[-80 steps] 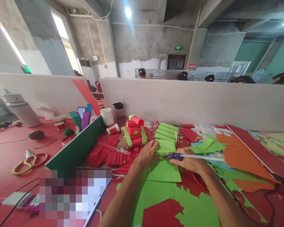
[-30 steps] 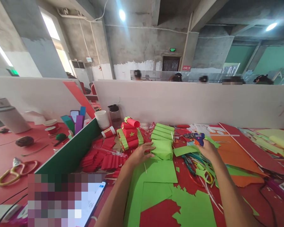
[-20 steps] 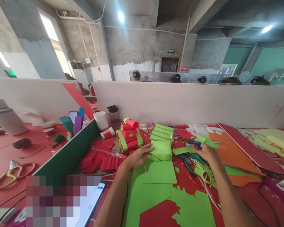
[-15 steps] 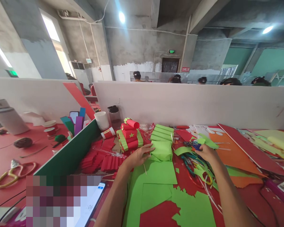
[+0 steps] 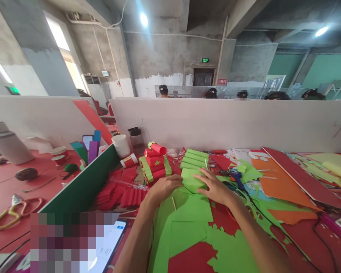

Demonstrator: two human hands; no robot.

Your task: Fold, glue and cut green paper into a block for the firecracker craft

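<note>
One smooth paper box (image 5: 190, 181) between your left hand (image 5: 166, 185) and right hand (image 5: 216, 185).
Long axis unclear; right fingers spread, left hold can't be told.

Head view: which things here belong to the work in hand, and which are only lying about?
Seemingly in the work: green paper block, touched by left hand and right hand; green sheets; blue glue gun.

Apparently just lying about: brown yarn ball; far-left scissors; pale flask; paper cups.
</note>
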